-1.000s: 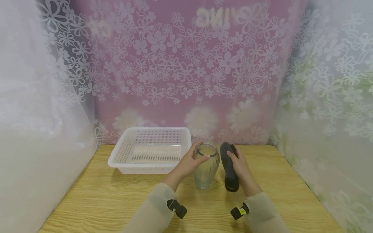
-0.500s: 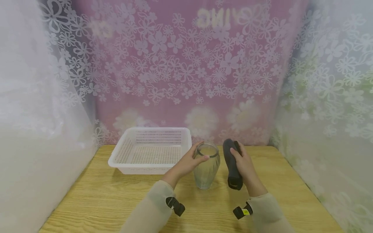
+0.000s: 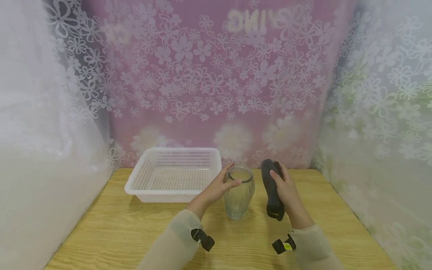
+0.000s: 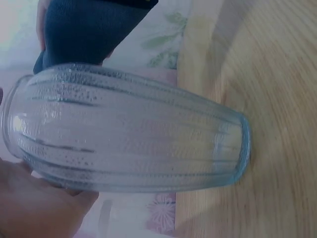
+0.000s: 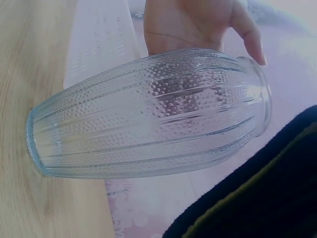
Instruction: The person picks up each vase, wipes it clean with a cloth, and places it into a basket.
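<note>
A clear glass vase [image 3: 239, 204] with ribbed, dimpled sides stands upright, its base right at the tabletop. My left hand [image 3: 215, 190] grips it near the neck, thumb on the near side and fingers behind. To the right, my right hand [image 3: 289, 192] holds a dark, folded cloth [image 3: 270, 183], thumb on top, apart from the vase in the head view. In the right wrist view, the cloth [image 5: 267, 193] looks thick and fuzzy with a yellowish edge line. Behind the vase [image 4: 133, 134] in the left wrist view, the cloth [image 4: 89, 34] shows dark blue.
A white perforated plastic basket [image 3: 173, 192] sits to the left of the vase, near the back of the wooden table [image 3: 135, 232]. A pink flowered curtain [image 3: 216, 82] hangs behind, with translucent curtains at both sides. Each wrist wears a small black camera [image 3: 204, 240].
My right hand has moved right and slightly up with the folded cloth, widening the gap to the vase. My left hand and the vase have stayed almost in place.
</note>
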`<state>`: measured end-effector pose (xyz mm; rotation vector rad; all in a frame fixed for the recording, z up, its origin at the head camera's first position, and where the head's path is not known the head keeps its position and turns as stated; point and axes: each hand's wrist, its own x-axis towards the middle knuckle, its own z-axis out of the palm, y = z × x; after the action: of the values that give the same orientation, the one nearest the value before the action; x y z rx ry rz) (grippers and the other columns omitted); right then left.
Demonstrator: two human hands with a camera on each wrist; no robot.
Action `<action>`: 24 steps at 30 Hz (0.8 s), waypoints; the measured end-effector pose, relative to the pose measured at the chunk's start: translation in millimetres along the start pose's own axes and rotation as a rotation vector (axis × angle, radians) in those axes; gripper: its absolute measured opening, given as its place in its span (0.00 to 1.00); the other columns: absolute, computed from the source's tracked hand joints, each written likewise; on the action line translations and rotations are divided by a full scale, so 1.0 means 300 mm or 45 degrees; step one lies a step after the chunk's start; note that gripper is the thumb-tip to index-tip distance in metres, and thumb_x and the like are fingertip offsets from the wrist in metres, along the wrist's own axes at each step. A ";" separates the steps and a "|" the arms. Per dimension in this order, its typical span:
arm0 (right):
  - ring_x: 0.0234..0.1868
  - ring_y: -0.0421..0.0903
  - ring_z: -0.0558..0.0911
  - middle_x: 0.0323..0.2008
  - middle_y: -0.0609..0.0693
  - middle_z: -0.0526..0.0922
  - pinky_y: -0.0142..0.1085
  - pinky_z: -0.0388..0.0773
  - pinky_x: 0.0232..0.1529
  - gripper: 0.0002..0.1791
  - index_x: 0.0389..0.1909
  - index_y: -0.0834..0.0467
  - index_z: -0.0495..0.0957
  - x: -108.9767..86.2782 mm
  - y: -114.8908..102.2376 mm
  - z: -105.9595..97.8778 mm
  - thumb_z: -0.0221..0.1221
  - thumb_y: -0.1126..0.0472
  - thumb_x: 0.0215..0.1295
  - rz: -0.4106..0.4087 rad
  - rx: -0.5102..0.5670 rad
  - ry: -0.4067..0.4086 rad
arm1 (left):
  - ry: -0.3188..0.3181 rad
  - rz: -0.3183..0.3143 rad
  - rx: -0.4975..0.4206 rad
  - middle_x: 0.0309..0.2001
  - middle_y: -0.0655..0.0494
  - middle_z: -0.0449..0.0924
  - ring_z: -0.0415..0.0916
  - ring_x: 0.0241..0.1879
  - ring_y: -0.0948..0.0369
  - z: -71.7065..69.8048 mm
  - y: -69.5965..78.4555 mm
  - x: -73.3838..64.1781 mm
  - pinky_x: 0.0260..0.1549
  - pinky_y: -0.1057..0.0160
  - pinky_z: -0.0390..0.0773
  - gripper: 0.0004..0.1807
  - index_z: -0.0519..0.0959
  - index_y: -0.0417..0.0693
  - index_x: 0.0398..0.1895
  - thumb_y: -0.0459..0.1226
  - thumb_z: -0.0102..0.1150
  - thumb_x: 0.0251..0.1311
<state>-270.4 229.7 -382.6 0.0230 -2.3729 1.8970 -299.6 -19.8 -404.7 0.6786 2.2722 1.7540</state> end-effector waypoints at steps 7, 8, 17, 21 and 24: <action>0.68 0.61 0.66 0.78 0.60 0.51 0.30 0.74 0.46 0.36 0.81 0.44 0.44 -0.014 -0.013 -0.010 0.46 0.44 0.79 -0.021 -0.020 0.006 | 0.223 0.048 0.111 0.77 0.47 0.53 0.50 0.76 0.42 0.045 0.024 -0.019 0.67 0.33 0.56 0.44 0.52 0.61 0.79 0.61 0.57 0.65; 0.68 0.61 0.66 0.78 0.60 0.51 0.30 0.74 0.46 0.36 0.81 0.44 0.45 -0.017 -0.015 -0.011 0.46 0.44 0.79 -0.021 -0.023 0.010 | 0.284 0.045 0.171 0.76 0.47 0.55 0.53 0.74 0.43 0.055 0.028 -0.020 0.66 0.34 0.59 0.44 0.54 0.61 0.79 0.62 0.58 0.64; 0.67 0.61 0.67 0.77 0.60 0.51 0.28 0.75 0.43 0.34 0.81 0.45 0.46 -0.030 -0.030 -0.009 0.45 0.46 0.80 -0.051 0.008 0.022 | 0.649 -0.032 0.656 0.65 0.51 0.70 0.71 0.61 0.51 0.133 0.058 -0.017 0.53 0.45 0.77 0.51 0.65 0.57 0.73 0.73 0.61 0.50; 0.66 0.62 0.68 0.76 0.62 0.53 0.28 0.76 0.42 0.34 0.81 0.46 0.48 -0.029 -0.030 -0.003 0.46 0.48 0.80 -0.063 0.018 0.024 | 0.674 -0.049 0.675 0.63 0.52 0.71 0.72 0.58 0.52 0.141 0.068 -0.018 0.50 0.46 0.78 0.49 0.66 0.58 0.72 0.71 0.62 0.51; 0.66 0.62 0.68 0.76 0.62 0.52 0.27 0.76 0.42 0.34 0.81 0.47 0.48 -0.028 -0.027 -0.002 0.46 0.48 0.80 -0.074 0.011 0.019 | 0.663 -0.047 0.650 0.62 0.52 0.72 0.72 0.57 0.52 0.140 0.075 -0.022 0.48 0.46 0.79 0.48 0.67 0.58 0.72 0.70 0.63 0.52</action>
<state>-261.3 228.0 -375.5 0.0770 -2.3279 1.8748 -271.0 17.8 -396.0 0.2554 3.1131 1.4576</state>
